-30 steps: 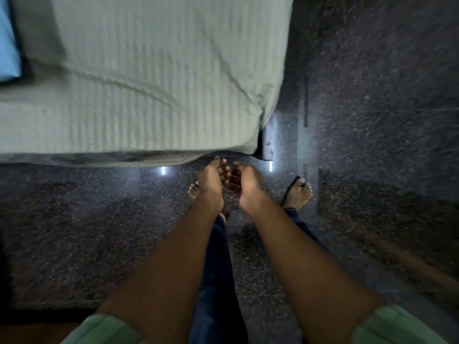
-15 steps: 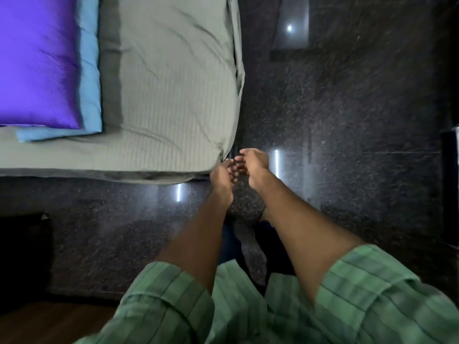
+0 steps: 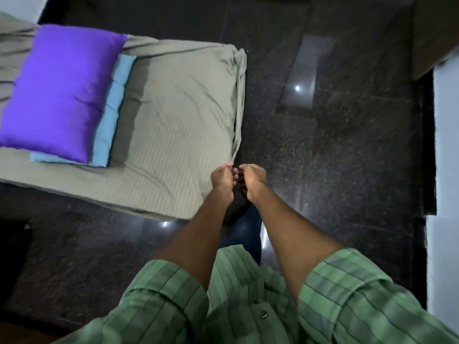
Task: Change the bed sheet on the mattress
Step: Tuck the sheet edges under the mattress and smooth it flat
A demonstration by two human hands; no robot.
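A low mattress (image 3: 159, 209) lies on the floor, covered by a grey-green striped bed sheet (image 3: 178, 125). The sheet's right edge stands up as a loose fold (image 3: 239, 100) that runs down to the near right corner. My left hand (image 3: 221, 177) is at that corner, and its curled fingertips pinch the end of the fold. Right beside it, my right hand (image 3: 253, 180) has its fingers curled toward the left hand. Whether it holds any cloth is hidden.
A purple pillow (image 3: 59, 90) lies on a light blue pillow (image 3: 111, 108) at the left of the mattress. Dark polished stone floor (image 3: 335, 157) surrounds the bed. A pale wall (image 3: 444, 145) runs along the right, and a dark object (image 3: 12, 244) sits at the lower left.
The view has swung up from the bed's side to its near right corner, bringing the pillows into sight. Both hands have risen from below the mattress edge to the sheet's corner.
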